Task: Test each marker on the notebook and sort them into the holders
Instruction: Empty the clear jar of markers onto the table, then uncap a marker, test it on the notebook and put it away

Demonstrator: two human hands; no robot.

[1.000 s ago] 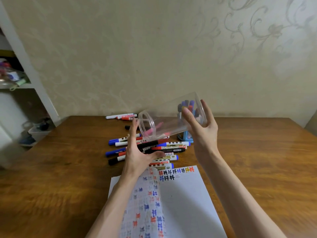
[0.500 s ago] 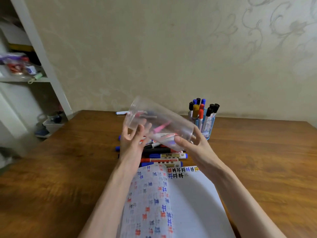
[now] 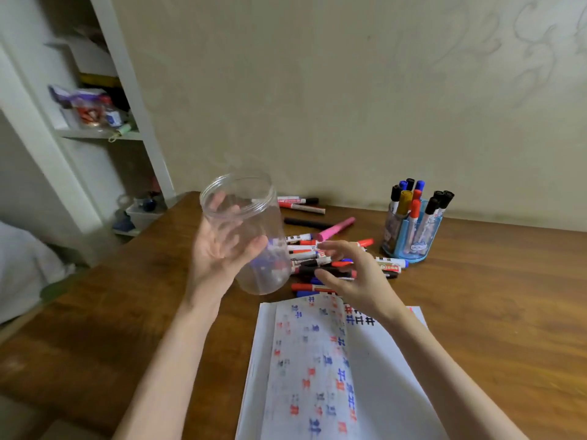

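My left hand (image 3: 219,252) holds a clear plastic jar (image 3: 251,230) nearly upright above the table, mouth up, with nothing inside it. My right hand (image 3: 352,277) hovers just right of the jar with relaxed fingers, holding nothing. Behind both hands lies a pile of loose markers (image 3: 320,258) in red, blue and black, with a pink marker (image 3: 336,228) beyond them. A blue holder (image 3: 413,239) at the back right stands packed with several capped markers. The open notebook (image 3: 333,369) lies near me, its pages covered in red, blue and black test marks.
The brown wooden table (image 3: 492,296) runs to a patterned wall. Three more markers (image 3: 300,204) lie by the wall. A white shelf unit (image 3: 95,122) with clutter stands off the table's left side.
The jar went from lying sideways with a pink marker inside to nearly upright and empty. My right hand let go of its base. The view swung left.
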